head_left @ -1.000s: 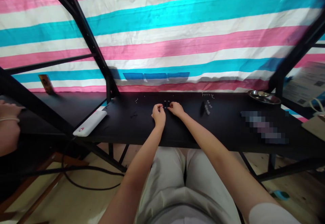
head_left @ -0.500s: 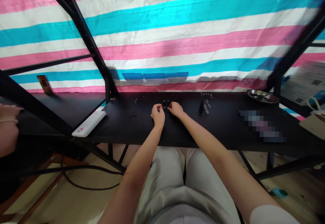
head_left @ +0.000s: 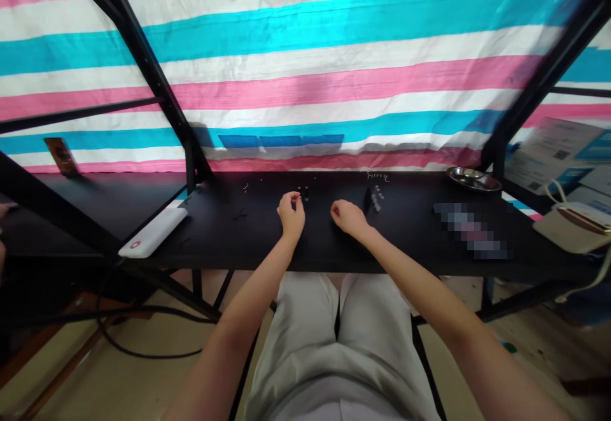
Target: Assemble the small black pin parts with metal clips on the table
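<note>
My left hand [head_left: 292,216] is over the middle of the black table, its thumb and fingers pinched together. Whatever lies between those fingertips is too small to make out. Right beside them stands a small dark part with pale shiny ends [head_left: 306,194], partly covered by the hand. My right hand [head_left: 352,217] rests lower and to the right, apart from that part, with fingers curled in. Its fingertips face away, so any held item is hidden. Farther right is a cluster of small silvery pieces [head_left: 377,199] next to a small black piece [head_left: 368,199].
Thin pale bits [head_left: 378,176] lie in a row along the back. A metal dish [head_left: 474,179] sits at the back right, near a blurred-out object [head_left: 470,230]. To the left is a white oblong device [head_left: 153,233]; a beige bag [head_left: 570,227] is far right.
My right hand has drawn back from the small dark part, toward me and to the right. My left hand stays pinched near it. The view has turned slightly right.
</note>
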Demonstrator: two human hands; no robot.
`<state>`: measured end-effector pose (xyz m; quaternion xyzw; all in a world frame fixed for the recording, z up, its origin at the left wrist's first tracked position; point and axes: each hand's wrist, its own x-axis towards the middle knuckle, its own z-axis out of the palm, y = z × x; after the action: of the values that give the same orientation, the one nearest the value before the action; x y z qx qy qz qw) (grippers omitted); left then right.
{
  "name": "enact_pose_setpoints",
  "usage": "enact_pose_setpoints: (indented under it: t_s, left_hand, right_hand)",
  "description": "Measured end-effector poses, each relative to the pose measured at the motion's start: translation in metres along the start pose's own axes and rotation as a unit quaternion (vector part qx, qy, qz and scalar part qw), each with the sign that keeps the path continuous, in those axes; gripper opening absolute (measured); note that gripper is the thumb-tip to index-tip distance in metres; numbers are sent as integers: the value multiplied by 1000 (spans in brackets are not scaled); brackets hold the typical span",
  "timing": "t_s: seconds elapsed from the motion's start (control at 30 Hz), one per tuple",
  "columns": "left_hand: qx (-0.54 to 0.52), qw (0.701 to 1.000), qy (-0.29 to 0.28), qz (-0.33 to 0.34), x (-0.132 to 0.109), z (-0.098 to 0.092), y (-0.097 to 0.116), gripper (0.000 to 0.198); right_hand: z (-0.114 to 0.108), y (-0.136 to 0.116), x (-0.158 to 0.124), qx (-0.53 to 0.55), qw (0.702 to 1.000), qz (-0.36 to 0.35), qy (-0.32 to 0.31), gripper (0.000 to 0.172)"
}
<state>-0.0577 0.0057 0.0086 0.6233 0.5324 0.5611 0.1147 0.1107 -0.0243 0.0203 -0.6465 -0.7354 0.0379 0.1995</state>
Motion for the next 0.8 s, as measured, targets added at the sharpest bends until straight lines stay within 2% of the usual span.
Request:
enact_pose_setpoints:
  t_s: [0.1,0.2,0.27,0.37,0.47,0.53,0.67,0.8]
  left_hand:
    - [23,990,-67,126,-4,0,14,22]
    - [35,953,-165,252,-6,7,31,34]
    - [57,925,-217,307,-7,18,43,40]
    - [100,893,-254,357,-9,42,59,44]
    - [145,876,-273,370,-12,67,67,46]
    - [165,869,-281,373,-13,81,67,47]
    - [189,864,-260,387,-15,97,61,49]
    - [193,853,-253,414,-18,101,56,50]
  right_hand:
    - [-21,22,-19,38,995,11,88,17]
    - [-47,51,-31,58,985,56,154,16]
    - [-63,72,-33,66,979,103,165,15]
    - [-76,102,-29,49,978,159,122,11]
    - [-70,125,-21,45,980,191,32,10]
    - [-60,133,-16,48,979,197,-7,15]
    - [-40,139,-11,50,977,203,-28,28]
    - [-30,139,-10,53,978,202,-22,29]
